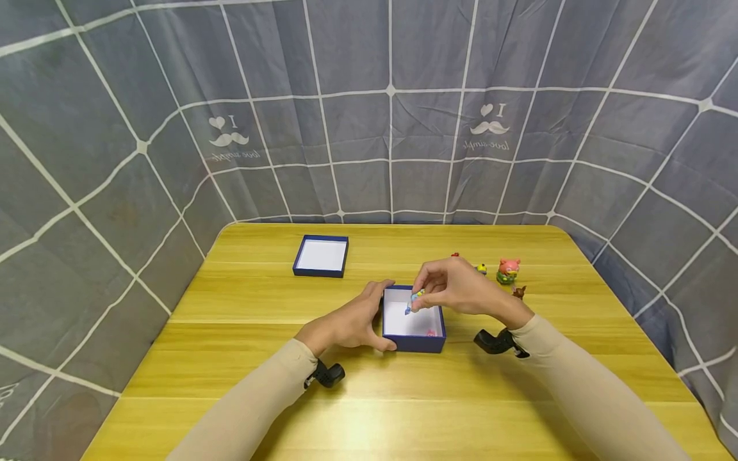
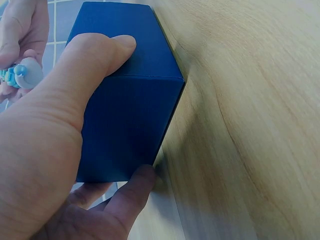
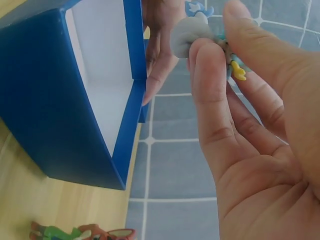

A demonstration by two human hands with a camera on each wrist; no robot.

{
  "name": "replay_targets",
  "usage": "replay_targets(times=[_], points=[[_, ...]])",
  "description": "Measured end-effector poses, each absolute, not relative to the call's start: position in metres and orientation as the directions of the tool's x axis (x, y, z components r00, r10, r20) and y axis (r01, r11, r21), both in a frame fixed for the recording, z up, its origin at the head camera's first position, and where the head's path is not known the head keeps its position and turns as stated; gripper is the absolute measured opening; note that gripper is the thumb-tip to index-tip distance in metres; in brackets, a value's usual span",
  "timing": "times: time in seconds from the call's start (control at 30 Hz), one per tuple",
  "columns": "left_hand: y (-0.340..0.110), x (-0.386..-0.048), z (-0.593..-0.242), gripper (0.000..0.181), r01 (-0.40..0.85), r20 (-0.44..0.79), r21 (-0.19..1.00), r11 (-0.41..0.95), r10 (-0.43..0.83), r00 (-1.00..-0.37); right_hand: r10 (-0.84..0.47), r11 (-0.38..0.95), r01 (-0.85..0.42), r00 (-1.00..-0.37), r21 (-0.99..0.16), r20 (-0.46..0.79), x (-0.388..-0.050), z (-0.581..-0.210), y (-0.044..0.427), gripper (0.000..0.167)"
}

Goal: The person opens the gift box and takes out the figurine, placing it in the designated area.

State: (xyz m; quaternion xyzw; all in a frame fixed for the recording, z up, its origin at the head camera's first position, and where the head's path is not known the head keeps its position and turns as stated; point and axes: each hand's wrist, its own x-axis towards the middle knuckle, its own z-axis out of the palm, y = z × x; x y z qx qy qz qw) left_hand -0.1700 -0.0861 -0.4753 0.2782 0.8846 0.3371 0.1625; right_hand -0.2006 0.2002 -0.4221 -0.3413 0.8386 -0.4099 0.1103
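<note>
An open blue box (image 1: 414,344) with a white inside stands on the table, and a small pink figurine (image 1: 431,333) lies in its near right corner. My left hand (image 1: 353,321) grips the box at its left side, thumb on the near wall (image 2: 130,125) and fingers round toward the far side. Over the box opening, my right hand (image 1: 455,285) pinches a small blue and white figurine (image 3: 187,36) with a yellow part between thumb and fingertips. Part of that figurine is hidden by the fingers.
Left of the box, farther back, lies a shallow blue lid (image 1: 318,273), white inside up. On the right stand a pink and green figurine (image 1: 508,271), a yellow one (image 1: 481,269), a brown one (image 1: 519,292) and a red one (image 1: 455,255), partly hidden. A grey curtain (image 1: 357,128) surrounds the table.
</note>
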Motion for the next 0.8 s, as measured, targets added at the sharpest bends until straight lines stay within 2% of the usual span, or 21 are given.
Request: replay_targets(times=[0.3,0.8], points=[[-0.087,-0.17,-0.475,0.135,0.388,-0.097,0.691,0.61,0.61,-0.787,-0.643,0.437,-0.454,-0.761,-0.777,0.083,-0.197,-0.42,0.213,0.023],[-0.087,-0.17,-0.475,0.135,0.392,-0.092,0.689,0.61,0.61,-0.787,-0.638,0.424,-0.512,-0.754,-0.747,0.155,-0.193,-0.422,0.232,0.028]])
